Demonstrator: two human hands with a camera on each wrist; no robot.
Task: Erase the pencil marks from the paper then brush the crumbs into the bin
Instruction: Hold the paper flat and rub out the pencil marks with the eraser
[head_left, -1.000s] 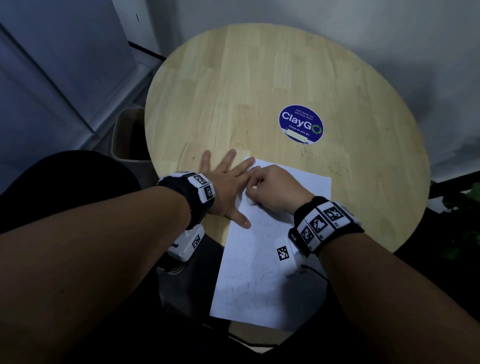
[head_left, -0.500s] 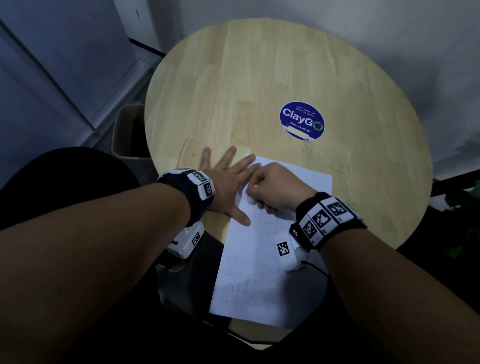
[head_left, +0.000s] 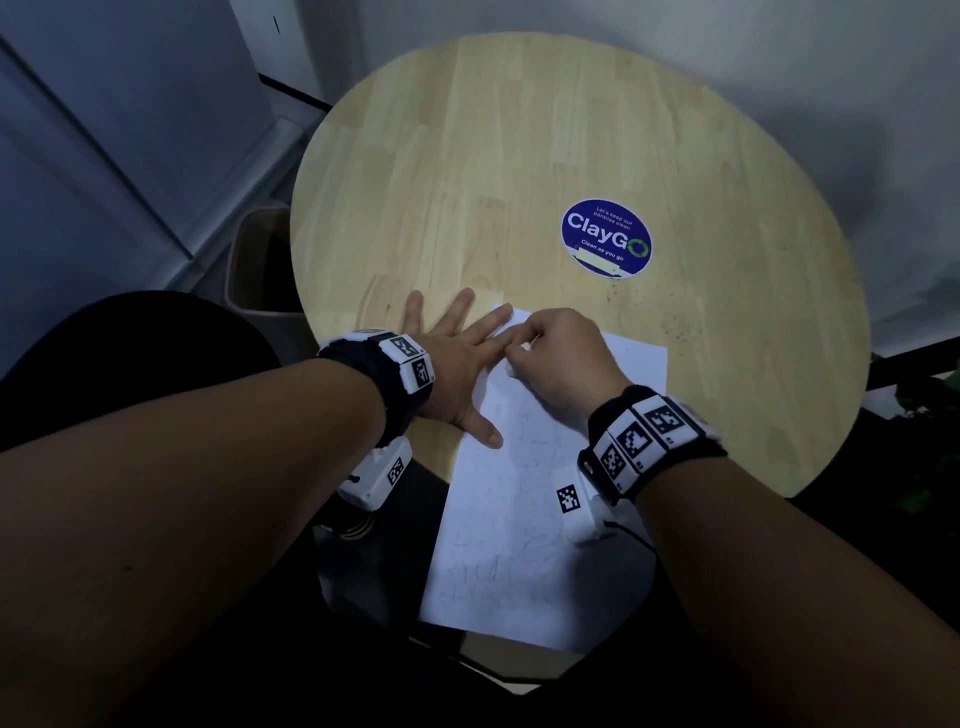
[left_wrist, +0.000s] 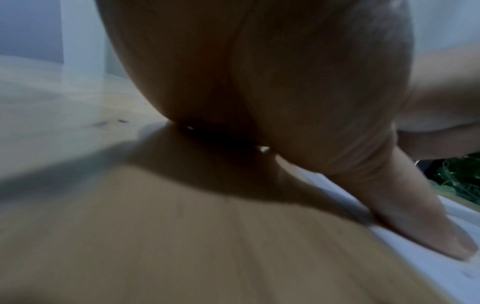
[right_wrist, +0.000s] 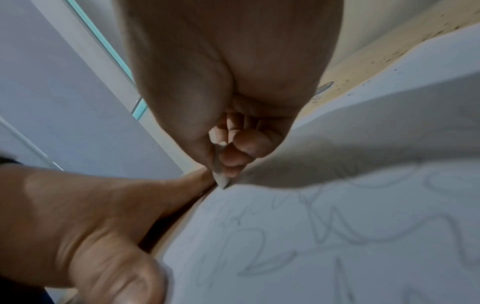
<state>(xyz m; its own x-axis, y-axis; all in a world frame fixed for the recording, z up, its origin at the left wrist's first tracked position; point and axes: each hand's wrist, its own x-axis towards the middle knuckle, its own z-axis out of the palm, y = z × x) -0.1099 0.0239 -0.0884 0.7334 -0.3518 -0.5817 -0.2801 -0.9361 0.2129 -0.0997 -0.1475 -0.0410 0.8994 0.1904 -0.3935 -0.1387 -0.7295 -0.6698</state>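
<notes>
On paper (head_left: 524, 519): left hand (head_left: 457, 358) flat, splayed; right hand (head_left: 558, 358) curled, seemingly pinching eraser (right_wrist: 221, 176)

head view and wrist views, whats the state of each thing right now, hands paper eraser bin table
left hand: flat, fingers spread, pressing the paper's edge
right hand: fingers curled, pinching the eraser
eraser: tip down on the paper
paper: flat, pencil marks still on it, near end overhanging the table
table: dark crumbs scattered near the sticker
bin: upright on the floor, open top
</notes>
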